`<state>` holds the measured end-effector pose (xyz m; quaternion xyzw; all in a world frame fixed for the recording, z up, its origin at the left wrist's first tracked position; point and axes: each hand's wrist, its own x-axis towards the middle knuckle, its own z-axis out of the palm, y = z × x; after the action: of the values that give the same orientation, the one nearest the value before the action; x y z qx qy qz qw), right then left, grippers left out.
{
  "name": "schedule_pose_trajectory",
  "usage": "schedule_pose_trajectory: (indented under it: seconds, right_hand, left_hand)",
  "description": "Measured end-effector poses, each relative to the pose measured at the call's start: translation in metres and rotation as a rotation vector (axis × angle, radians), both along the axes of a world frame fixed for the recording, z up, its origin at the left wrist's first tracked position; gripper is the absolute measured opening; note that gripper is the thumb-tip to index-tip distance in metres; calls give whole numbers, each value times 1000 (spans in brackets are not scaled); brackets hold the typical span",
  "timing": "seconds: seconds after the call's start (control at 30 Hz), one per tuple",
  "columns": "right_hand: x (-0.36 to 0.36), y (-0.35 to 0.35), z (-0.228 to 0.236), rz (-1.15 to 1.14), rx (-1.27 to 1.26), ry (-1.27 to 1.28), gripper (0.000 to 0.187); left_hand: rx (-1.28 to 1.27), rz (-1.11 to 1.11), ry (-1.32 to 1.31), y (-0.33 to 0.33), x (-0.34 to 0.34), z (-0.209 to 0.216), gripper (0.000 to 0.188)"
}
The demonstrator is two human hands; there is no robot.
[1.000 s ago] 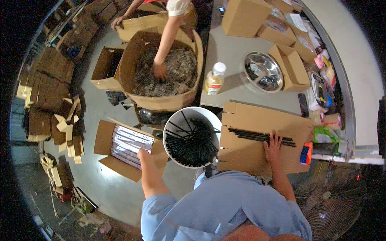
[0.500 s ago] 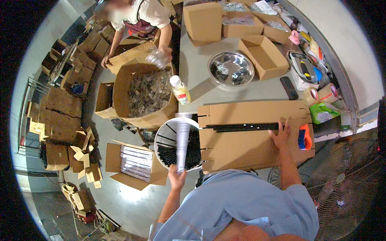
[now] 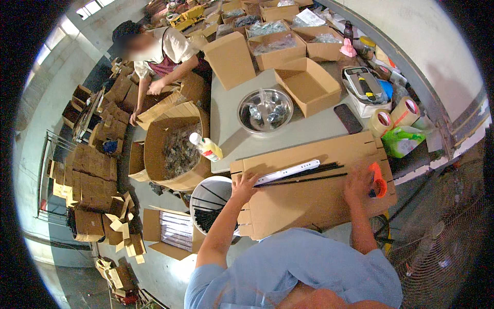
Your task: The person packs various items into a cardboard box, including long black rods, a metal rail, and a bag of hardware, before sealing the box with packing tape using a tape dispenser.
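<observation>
A long white rail [image 3: 289, 172] with small holes lies slantwise over a bundle of thin black rods [image 3: 316, 177] on a flat cardboard sheet [image 3: 303, 206]. My left hand [image 3: 244, 188] is closed on the rail's left end. Beyond the right ends of the rods, my right hand [image 3: 357, 186] is over the cardboard, its fingers smeared by motion. Close to it on the right stands an orange tape dispenser [image 3: 380, 181] with a dark blue part.
A white bucket [image 3: 198, 198] of black rods stands left of the sheet, near a carton [image 3: 152, 226] of white rails. Behind are a yellow-liquid bottle [image 3: 210, 149], a steel bowl [image 3: 242, 116] and a phone [image 3: 348, 119]. A co-worker [image 3: 172, 49] handles cardboard at the far left.
My left hand has brought the white rail from above the bucket onto the black rods. My right hand has left the rods and moved toward the tape dispenser. The view has shifted.
</observation>
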<state>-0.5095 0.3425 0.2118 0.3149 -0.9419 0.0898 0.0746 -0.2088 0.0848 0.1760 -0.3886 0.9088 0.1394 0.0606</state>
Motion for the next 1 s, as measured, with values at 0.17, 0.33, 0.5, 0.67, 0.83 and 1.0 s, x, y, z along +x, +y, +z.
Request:
schedule_pose_trajectory:
  seconds: [0.17, 0.33, 0.5, 0.67, 0.83, 1.0]
  right_hand:
    - [-56, 62, -66, -170, -79, 7, 35]
    - [-94, -17, -79, 265, -428, -135, 22]
    - [-111, -136, -53, 566, -434, -121, 20]
    - [-98, -152, -54, 533, -538, -161, 21]
    - [-72, -56, -95, 302, -301, -308, 37]
    - [-26, -36, -84, 322, -279, -387, 45]
  left_hand:
    - [-133, -1, 161, -12, 17, -60, 44]
    - [-4, 73, 233, 3, 2, -50, 43]
    - [22, 19, 464, 18, -8, -43, 46]
    - [16, 99, 616, 22, -9, -51, 47]
    - [19, 179, 663, 29, -16, -37, 50]
    - [24, 98, 645, 25, -20, -35, 50]
